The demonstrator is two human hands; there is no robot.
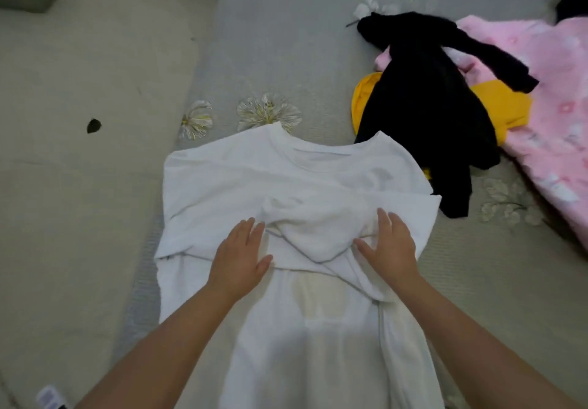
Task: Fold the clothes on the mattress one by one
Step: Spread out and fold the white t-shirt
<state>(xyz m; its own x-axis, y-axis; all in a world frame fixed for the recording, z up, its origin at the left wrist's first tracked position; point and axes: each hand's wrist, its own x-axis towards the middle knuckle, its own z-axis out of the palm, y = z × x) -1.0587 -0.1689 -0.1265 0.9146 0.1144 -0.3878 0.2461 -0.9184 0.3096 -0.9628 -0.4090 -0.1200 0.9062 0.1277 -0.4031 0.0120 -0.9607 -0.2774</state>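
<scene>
Your left hand (239,251) lies flat on the white shirt (296,186), fingers straight and close together, thumb spread toward the middle, gripping nothing. Your right hand (388,244) does the same on the other side: palm down, fingers extended, thumb pointing inward, pressing cloth and holding none of it. The two hands sit well apart, each beside the bunched fabric at the shirt's centre.

Between your hands both sleeves are folded in across the body of the shirt, crossing in a soft, wrinkled heap. The shirt is spread on the mattress (286,42) with its collar away from you and its lower part running down toward you between your forearms. The left edge of the shirt lies near the mattress's left border. A faint yellowish patch shows on the cloth below your hands.

To the right of the shirt, just beyond its shoulder, lies a crumpled black garment (426,116), one sleeve flung up and to the right. It rests on top of a yellow garment (502,109), which shows on both sides of it. Both overlap the edge of a pink fleece (547,97) with a pale pattern, stretched along the right side. Another dark item (572,4) sits at the far right edge, too cut off to identify.

The mattress cover is grey with printed flowers (269,114). Left of it is a beige floor (79,154) bearing a small dark speck (94,126).
</scene>
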